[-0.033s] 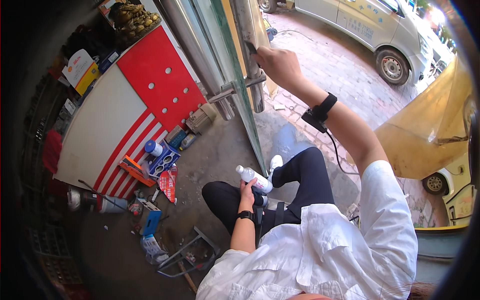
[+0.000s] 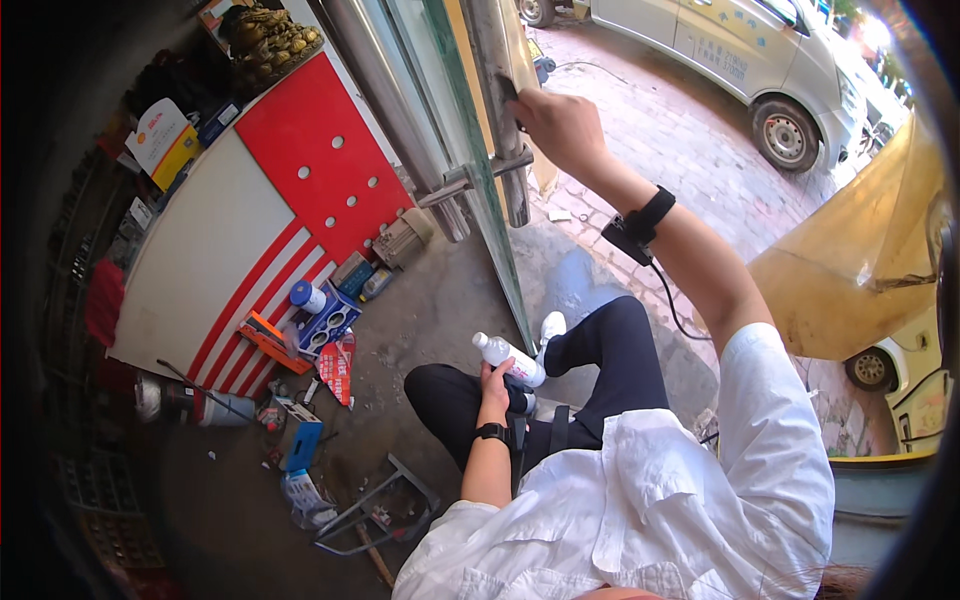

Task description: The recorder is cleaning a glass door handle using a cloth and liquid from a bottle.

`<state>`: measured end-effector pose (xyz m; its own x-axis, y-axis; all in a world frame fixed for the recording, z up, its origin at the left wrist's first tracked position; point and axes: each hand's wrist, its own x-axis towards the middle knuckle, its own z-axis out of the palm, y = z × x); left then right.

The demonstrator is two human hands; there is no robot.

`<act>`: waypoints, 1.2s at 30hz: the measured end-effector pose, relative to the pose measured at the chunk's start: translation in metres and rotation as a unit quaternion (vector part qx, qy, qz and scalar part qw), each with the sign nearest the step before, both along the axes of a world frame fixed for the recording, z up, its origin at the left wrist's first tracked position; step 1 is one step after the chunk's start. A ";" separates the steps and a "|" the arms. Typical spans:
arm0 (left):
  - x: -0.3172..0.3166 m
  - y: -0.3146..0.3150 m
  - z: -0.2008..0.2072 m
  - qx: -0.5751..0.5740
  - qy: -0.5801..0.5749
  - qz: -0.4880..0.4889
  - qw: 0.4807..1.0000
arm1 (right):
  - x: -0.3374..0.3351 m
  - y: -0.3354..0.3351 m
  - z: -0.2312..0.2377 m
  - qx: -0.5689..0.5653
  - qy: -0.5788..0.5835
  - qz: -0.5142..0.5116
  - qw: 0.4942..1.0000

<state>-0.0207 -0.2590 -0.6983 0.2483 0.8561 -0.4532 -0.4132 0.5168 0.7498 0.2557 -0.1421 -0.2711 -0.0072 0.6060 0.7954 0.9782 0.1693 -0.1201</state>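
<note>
My right hand (image 2: pixel 562 128) is raised to the far side, its fingers closed round a small dark flat piece (image 2: pixel 510 92) whose kind I cannot make out. That piece lies against the upright metal tube handle (image 2: pixel 492 50) on the outer side of a glass door (image 2: pixel 500 255). Down by my knees, my left hand (image 2: pixel 493 380) grips a white plastic bottle (image 2: pixel 497 350) with a white cap. The bottle is tilted, its cap end pointing to the far left. A matching tube handle (image 2: pixel 385 90) runs along the door's inner side.
A white and red counter (image 2: pixel 200 270) stands left, with boxes (image 2: pixel 330 325) and a motor (image 2: pixel 403 237) at its foot. A metal frame (image 2: pixel 400 500) lies on the floor near left. Outside stand a silver van (image 2: pixel 700 45) and a yellowish cover (image 2: pixel 840 270).
My right hand, with the dark piece, has shifted very slightly right along the handle. My left hand and the bottle look nearly unmoved.
</note>
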 end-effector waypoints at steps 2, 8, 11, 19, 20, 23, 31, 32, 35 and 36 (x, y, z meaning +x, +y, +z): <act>0.000 0.002 0.000 0.006 -0.002 0.006 1.000 | -0.002 0.000 0.011 0.017 0.046 -0.041 0.998; 0.002 0.000 0.012 -0.012 -0.018 -0.007 1.000 | 0.003 -0.002 -0.004 -0.002 -0.028 -0.003 1.000; -0.001 0.000 0.006 0.011 0.005 0.001 1.000 | -0.003 -0.001 0.013 0.005 0.025 -0.017 1.000; 0.001 -0.002 0.008 -0.003 -0.007 -0.001 1.000 | -0.005 -0.001 0.015 0.019 0.003 -0.019 1.000; 0.000 -0.002 0.008 0.006 -0.006 -0.002 1.000 | -0.006 0.000 0.017 0.021 0.022 -0.039 0.999; 0.002 -0.001 0.012 -0.012 -0.019 -0.014 1.000 | -0.003 0.003 0.002 0.042 0.008 -0.017 0.999; 0.001 0.000 0.003 0.004 -0.015 -0.002 1.000 | -0.003 0.000 0.005 0.036 0.003 -0.035 0.999; 0.002 0.000 0.005 -0.001 -0.019 -0.005 1.000 | -0.004 0.000 -0.004 0.032 0.003 -0.037 0.999; 0.000 0.000 0.002 -0.001 -0.004 -0.006 1.000 | -0.005 0.000 -0.018 -0.021 -0.053 -0.003 0.998; 0.000 0.000 0.002 0.006 0.006 -0.004 1.000 | -0.007 -0.001 -0.014 -0.019 -0.054 -0.002 0.998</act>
